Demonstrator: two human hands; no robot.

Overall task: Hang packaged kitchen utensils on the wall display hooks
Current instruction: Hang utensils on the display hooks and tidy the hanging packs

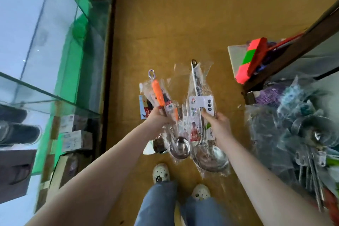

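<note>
Fingers of my left hand (159,118) curl round a bundle of bagged utensils (158,95), orange handle up. Those of my right hand (219,122) pinch a bagged ladle (210,159) beside it, above the floor (165,33).

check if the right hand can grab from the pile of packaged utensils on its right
Probably not yet: the pile lies close by with nothing in between, but the right hand is full, gripping a packaged ladle.

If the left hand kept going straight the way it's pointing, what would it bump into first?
Probably the packaged ladle held by the right hand; the left hand, gripping the orange-handled pack, aims toward it, though depth is unclear.
</note>
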